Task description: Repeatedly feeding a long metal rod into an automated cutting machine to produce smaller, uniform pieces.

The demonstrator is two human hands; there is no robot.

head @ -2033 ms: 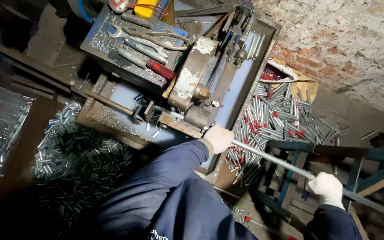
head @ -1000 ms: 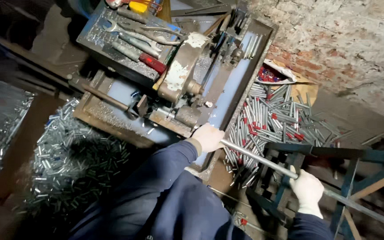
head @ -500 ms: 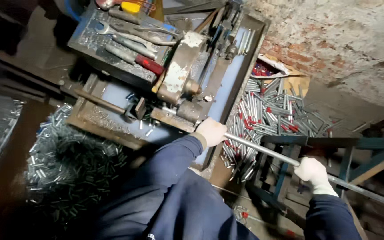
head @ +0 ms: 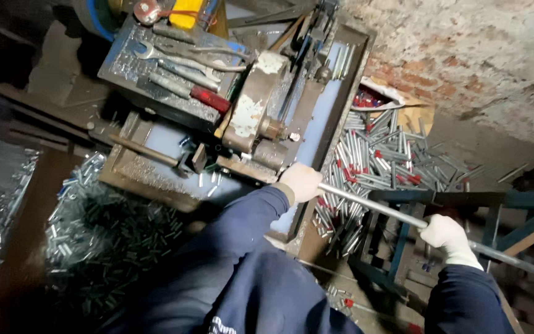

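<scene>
A long thin metal tube runs from the cutting machine toward the lower right. My left hand, in a pale glove, grips the tube right beside the machine. Farther down the tube, over a blue metal stand, my gloved right hand is closed around it. Both arms wear dark blue sleeves.
A tray of wrenches and a red-handled tool sits on the machine's left. Short cut tubes, some red-tipped, lie heaped on the floor by a brick wall. Another heap of small cut pieces lies at lower left.
My right hand slid up along the tube, then back down it. The left hand stayed at the machine. The camera has shifted slightly.
</scene>
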